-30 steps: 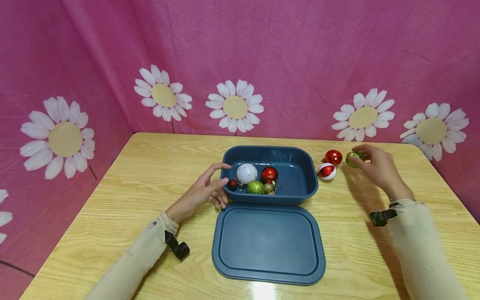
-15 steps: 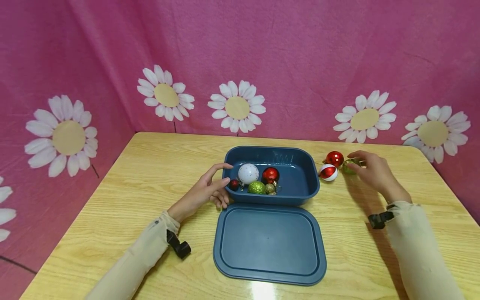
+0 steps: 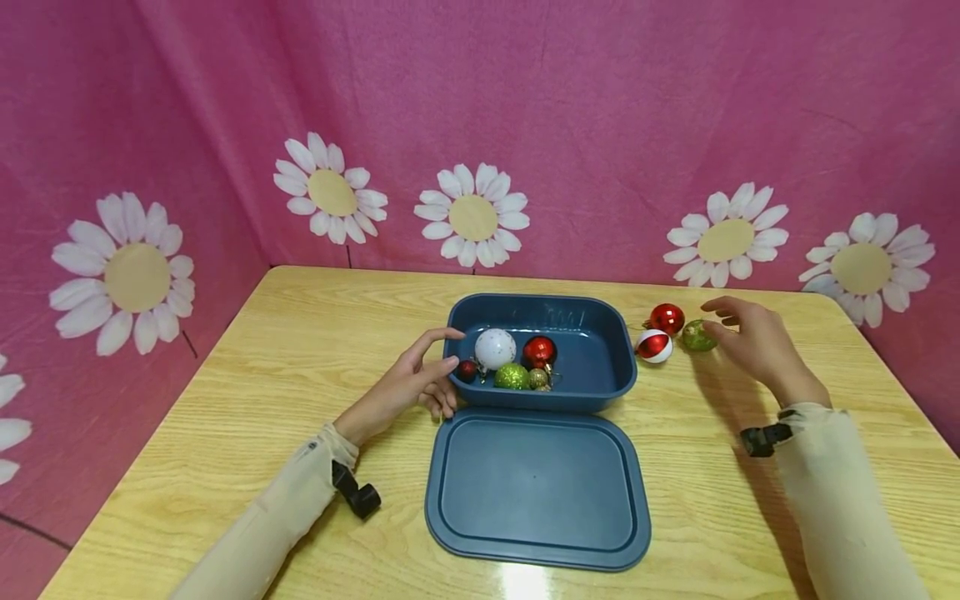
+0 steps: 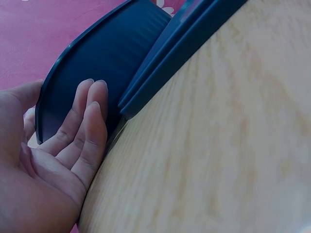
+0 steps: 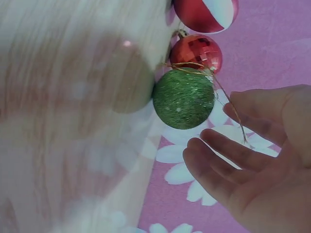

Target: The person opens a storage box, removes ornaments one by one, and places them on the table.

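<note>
My left hand (image 3: 408, 375) holds the left wall of a blue plastic box (image 3: 600, 398). Its thumb and index finger reach the rim, while the other fingers lie against the outside, as the left wrist view shows. Inside the box are a white bauble (image 3: 495, 348), a red bauble (image 3: 539, 352), a green glitter bauble (image 3: 512, 376), a small gold one (image 3: 537, 379) and a small dark red one (image 3: 467, 370). My right hand (image 3: 757, 342), fingers spread, is beside a green bauble (image 5: 183, 98) on the table; the bauble's gold thread (image 5: 231, 104) crosses near the fingertips.
Left of the green bauble lie a shiny red bauble (image 3: 667, 318) and a red-and-white one (image 3: 654, 346), close to the box's right wall. A blue lid (image 3: 536, 492) lies flat in front of the box. A pink flowered cloth (image 3: 585, 150) hangs behind the wooden table (image 3: 337, 317).
My right hand brought the green bauble leftward to beside the two red ones, then let it go and drew back slightly. My left hand stays at the box.
</note>
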The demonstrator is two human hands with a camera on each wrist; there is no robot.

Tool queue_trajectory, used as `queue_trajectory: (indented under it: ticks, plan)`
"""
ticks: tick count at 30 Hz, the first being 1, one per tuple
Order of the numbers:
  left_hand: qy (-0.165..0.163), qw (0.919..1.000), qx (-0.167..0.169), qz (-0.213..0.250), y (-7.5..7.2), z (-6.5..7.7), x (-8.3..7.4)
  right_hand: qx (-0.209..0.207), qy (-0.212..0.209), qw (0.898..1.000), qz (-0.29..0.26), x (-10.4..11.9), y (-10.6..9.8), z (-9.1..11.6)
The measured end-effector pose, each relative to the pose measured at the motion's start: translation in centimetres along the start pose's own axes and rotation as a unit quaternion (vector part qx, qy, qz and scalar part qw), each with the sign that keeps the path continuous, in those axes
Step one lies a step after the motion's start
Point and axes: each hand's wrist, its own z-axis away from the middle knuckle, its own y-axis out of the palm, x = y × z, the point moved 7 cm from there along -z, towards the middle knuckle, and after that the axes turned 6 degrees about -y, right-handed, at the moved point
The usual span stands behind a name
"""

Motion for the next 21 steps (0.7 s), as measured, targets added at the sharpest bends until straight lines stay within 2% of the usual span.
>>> queue_trajectory:
  ticks: [8,21]
  plan:
    - [0.000,1.0000,0.004,0.002,0.1,0.0,0.0,-0.014,-0.002,1.000,0.005,1.2,-0.8,-0.2]
    - [0.005,1.0000,0.006,0.002,0.1,0.0,0.0,-0.026,-0.025,0.999,-0.009,4.8,-1.5,-0.7]
